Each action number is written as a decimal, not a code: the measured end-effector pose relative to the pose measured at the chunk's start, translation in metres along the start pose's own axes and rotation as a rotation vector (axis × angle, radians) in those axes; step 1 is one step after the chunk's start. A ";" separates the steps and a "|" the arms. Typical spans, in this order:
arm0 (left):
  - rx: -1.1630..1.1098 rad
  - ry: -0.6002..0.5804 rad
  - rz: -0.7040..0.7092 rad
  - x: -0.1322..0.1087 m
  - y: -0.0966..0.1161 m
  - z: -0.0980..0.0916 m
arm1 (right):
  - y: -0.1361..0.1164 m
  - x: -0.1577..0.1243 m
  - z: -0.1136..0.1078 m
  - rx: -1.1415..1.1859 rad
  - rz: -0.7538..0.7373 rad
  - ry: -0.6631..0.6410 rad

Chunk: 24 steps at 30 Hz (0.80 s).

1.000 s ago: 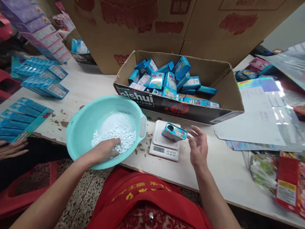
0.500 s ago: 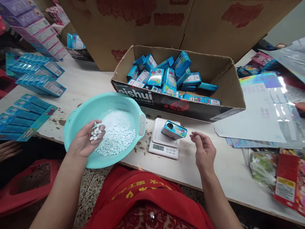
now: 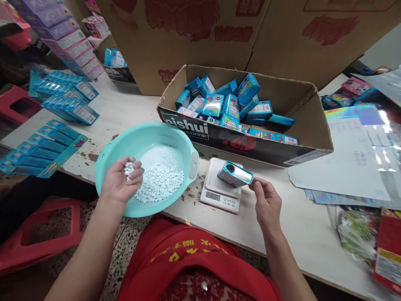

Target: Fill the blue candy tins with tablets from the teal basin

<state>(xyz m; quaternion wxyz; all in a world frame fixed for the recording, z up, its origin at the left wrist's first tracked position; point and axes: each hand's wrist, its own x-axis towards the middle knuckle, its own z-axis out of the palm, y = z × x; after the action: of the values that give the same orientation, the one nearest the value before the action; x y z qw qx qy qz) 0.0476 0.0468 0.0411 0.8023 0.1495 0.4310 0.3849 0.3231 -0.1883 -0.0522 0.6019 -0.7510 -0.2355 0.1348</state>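
Note:
My left hand is cupped over the teal basin, closed on a small heap of white tablets. More white tablets lie in the basin's bottom. A blue tin with a round hole in its end lies on the small white scale. My right hand pinches the tin's right end with thumb and fingers.
A cardboard box of several blue tins stands behind the scale. Blue flat packs lie at the table's left, papers and shiny sheets at the right. Red stools stand below left. Big cartons wall the back.
My left hand scooped tablets out of the basin and lifted them. My right hand drew back from the tin, then returned and took hold of its right end.

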 end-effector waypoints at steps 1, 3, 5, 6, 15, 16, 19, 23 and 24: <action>0.012 -0.001 -0.016 0.000 -0.001 -0.001 | 0.000 0.000 0.000 -0.002 -0.001 0.002; 0.023 -0.034 0.010 -0.002 0.000 -0.003 | -0.001 0.001 -0.001 -0.002 0.001 0.005; 0.017 -0.070 0.047 -0.005 0.004 -0.006 | 0.000 0.001 -0.002 -0.002 0.011 0.008; 0.005 -0.082 0.055 -0.006 0.006 -0.008 | 0.000 0.001 -0.002 -0.002 0.016 0.012; 0.201 0.015 -0.039 0.003 -0.010 -0.011 | 0.005 -0.004 -0.003 0.004 0.078 0.016; 0.235 -0.002 -0.035 0.003 -0.010 -0.011 | 0.005 -0.004 -0.003 0.009 0.075 0.018; 0.271 -0.036 0.024 0.000 -0.007 -0.012 | 0.004 -0.003 -0.003 0.019 0.059 0.030; 0.232 -0.040 0.029 -0.003 -0.002 -0.018 | 0.003 -0.005 -0.003 0.038 0.059 0.022; 0.229 -0.040 0.034 -0.003 -0.003 -0.019 | 0.004 -0.007 -0.003 0.039 0.062 0.020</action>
<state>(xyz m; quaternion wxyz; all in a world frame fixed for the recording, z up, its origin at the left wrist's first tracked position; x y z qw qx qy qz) 0.0322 0.0409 0.0302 0.7818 0.2553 0.4535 0.3434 0.3196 -0.1949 -0.0555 0.6143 -0.7475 -0.2034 0.1503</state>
